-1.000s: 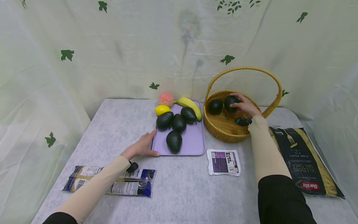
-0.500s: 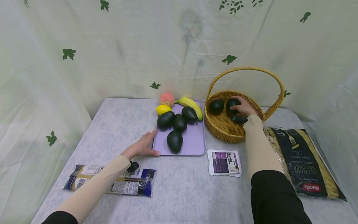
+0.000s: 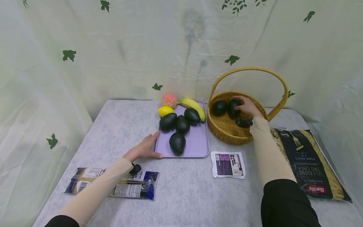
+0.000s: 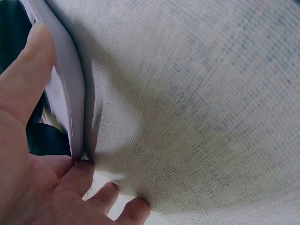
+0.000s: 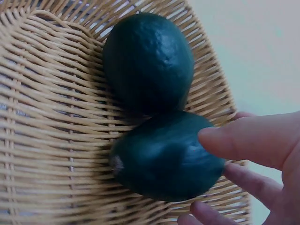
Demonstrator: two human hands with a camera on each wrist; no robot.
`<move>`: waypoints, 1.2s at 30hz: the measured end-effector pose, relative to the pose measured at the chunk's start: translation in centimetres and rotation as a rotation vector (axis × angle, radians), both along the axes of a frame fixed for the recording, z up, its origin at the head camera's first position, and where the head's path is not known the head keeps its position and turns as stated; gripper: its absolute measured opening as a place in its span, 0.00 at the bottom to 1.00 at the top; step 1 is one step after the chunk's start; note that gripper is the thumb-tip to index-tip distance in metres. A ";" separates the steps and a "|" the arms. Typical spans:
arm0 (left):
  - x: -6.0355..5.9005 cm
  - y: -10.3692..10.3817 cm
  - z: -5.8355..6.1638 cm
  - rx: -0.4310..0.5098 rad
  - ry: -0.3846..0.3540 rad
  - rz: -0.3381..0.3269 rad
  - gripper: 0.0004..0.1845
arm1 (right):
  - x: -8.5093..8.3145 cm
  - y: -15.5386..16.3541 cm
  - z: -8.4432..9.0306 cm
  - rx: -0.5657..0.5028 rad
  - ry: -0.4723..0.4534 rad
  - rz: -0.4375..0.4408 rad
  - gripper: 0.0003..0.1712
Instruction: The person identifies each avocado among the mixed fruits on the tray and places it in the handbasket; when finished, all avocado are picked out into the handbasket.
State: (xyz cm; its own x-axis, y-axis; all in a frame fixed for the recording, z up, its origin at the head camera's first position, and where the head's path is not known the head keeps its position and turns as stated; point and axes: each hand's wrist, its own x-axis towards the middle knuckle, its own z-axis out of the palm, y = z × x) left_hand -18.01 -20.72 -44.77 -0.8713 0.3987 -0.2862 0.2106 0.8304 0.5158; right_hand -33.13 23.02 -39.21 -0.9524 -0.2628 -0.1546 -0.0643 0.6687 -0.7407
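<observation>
We are reaching our right hand [image 3: 248, 107] into the basket [image 3: 227, 130], and its fingers [image 5: 243, 138] are curling around an avocado [image 5: 166, 157], touching it. That avocado is lying in the basket, right against a second avocado [image 5: 147, 61]. Our left hand [image 3: 144, 148] is resting flat on the counter [image 3: 181, 192], fingers straight, touching the edge of the purple tray [image 3: 195, 145]. More avocados, a banana [image 3: 194, 107] and a lemon [image 3: 165, 110] are sitting on the tray.
</observation>
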 end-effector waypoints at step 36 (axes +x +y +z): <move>0.1 0.1 -0.2 -0.011 0.012 -0.010 0.56 | 9.4 -2.9 4.1 -0.287 -0.062 0.346 0.29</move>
